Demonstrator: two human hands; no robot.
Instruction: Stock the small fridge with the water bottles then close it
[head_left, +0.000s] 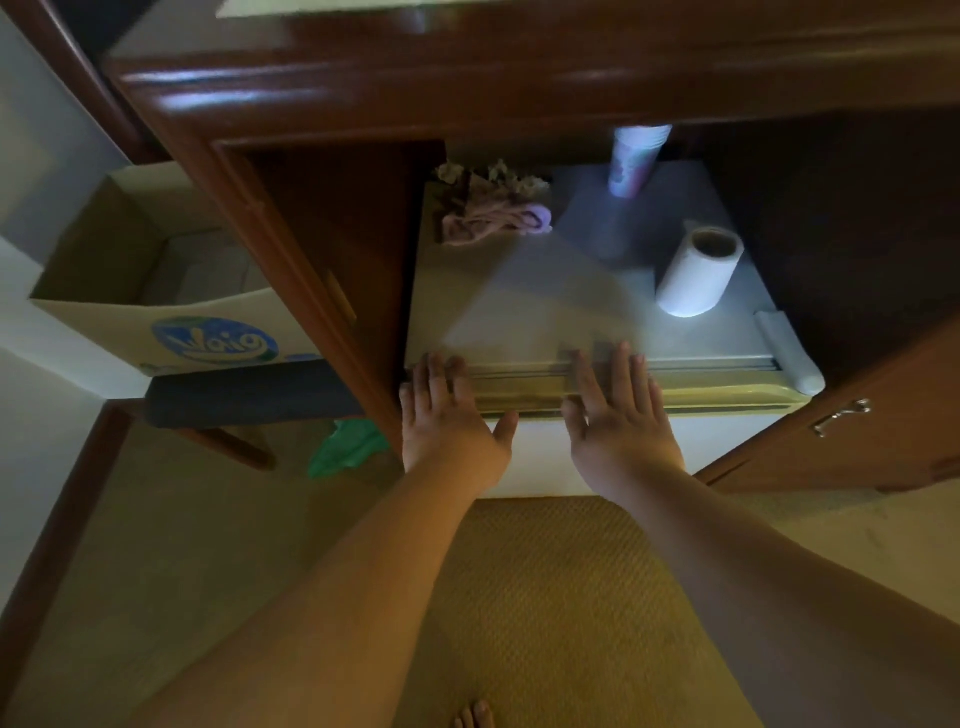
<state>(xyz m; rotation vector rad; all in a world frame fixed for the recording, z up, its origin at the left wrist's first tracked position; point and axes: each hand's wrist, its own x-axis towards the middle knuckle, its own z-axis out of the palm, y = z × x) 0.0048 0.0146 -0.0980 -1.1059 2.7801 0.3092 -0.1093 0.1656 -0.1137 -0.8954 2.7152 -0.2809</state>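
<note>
At the centre of the frame, both hands lie flat on the front top edge of the small fridge (571, 291), which sits inside a dark wooden cabinet (322, 104). The left hand (449, 410) and the right hand (613, 410) have their fingers straight and spread, holding nothing, palms down over the seam where the fridge door (727, 431) meets the body. That placement suits pushing the door home, so the task looks to be at its closing step. The seam seems shut, though blur along it leaves this uncertain. No water bottles are visible; presumably they are already inside.

On the fridge top, toward the upper middle of the frame, rest a crumpled purple cloth (493, 218), a pale cup (636, 156) and a paper roll (696, 273) lying on its side. At left stands an open cardboard box (166, 322) with a blue logo, likely the bottles' carton. A woven mat (566, 613) covers the floor below.
</note>
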